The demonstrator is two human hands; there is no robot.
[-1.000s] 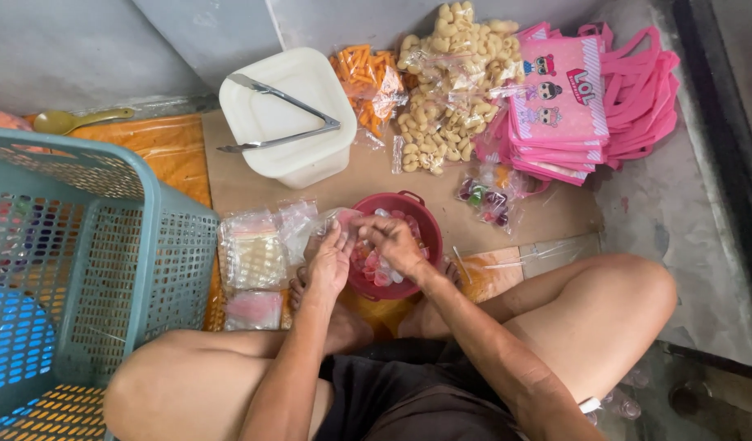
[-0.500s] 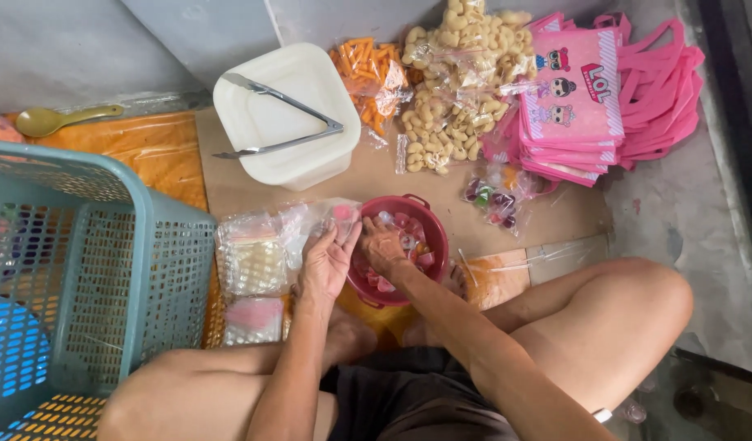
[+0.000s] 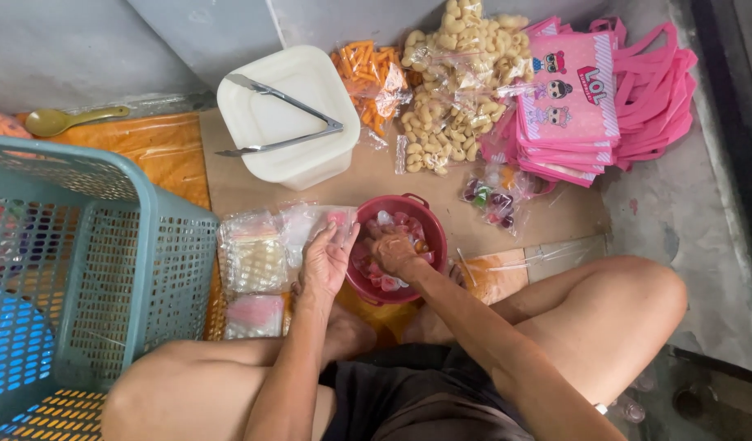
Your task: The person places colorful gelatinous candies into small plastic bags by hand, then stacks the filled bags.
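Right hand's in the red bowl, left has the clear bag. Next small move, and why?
Probably lift the right hand with a few candies to the clear bag. It is down in the red bowl on the wrapped pieces, fingers curled, while the left hand holds the bag beside the rim. Whether it has a grip, I cannot tell.

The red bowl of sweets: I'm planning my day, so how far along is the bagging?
Done: a few filled clear packets lie left of the red bowl. In hand: the left hand holds a small clear bag open while the right hand reaches into the bowl's sweets. Left: many sweets remain, and the pink bags sit stacked.
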